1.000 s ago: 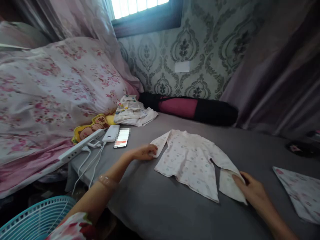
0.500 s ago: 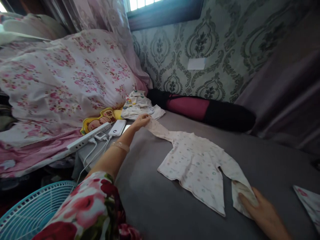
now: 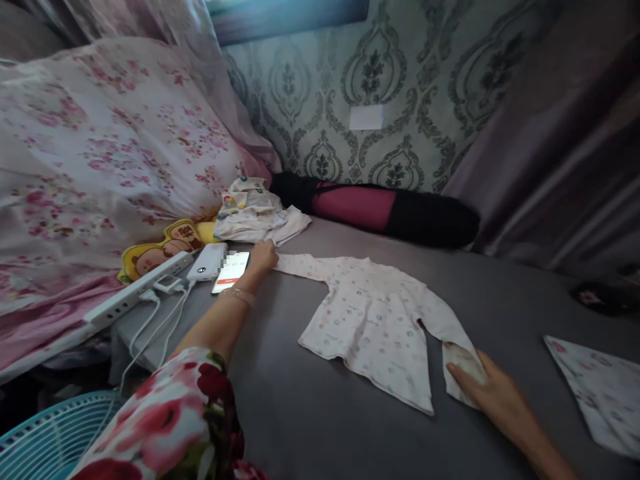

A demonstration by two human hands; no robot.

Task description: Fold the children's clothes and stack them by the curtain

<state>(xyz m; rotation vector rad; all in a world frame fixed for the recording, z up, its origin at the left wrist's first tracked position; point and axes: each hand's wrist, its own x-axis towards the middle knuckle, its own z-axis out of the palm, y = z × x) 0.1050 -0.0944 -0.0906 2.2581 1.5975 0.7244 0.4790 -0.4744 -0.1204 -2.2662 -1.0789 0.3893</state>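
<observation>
A small white long-sleeved shirt (image 3: 373,320) with a pale dotted print lies spread on the grey sheet (image 3: 295,407). My left hand (image 3: 264,257) is closed on the cuff of the sleeve at the left, which stretches out sideways from the shoulder. At the right, my right hand (image 3: 483,380) grips the end of the other sleeve, its thumb on top of the folded cuff; the fingers beneath are hidden. Just left of my left hand lies a lit phone (image 3: 233,272), beside a white power bank (image 3: 208,261).
Behind my left hand sits a pile of light clothes (image 3: 257,213). A long black and maroon bag (image 3: 375,208) runs along the wall. A white power strip (image 3: 137,287) with cables, a yellow cushion (image 3: 150,257) and a blue fan (image 3: 55,433) are at left. Folded printed cloth (image 3: 595,393) lies right.
My left hand has drawn the left sleeve up and outward, then lowered it to the sheet, so it changed from hanging down to stretched sideways. My right hand keeps its grip on the other cuff.
</observation>
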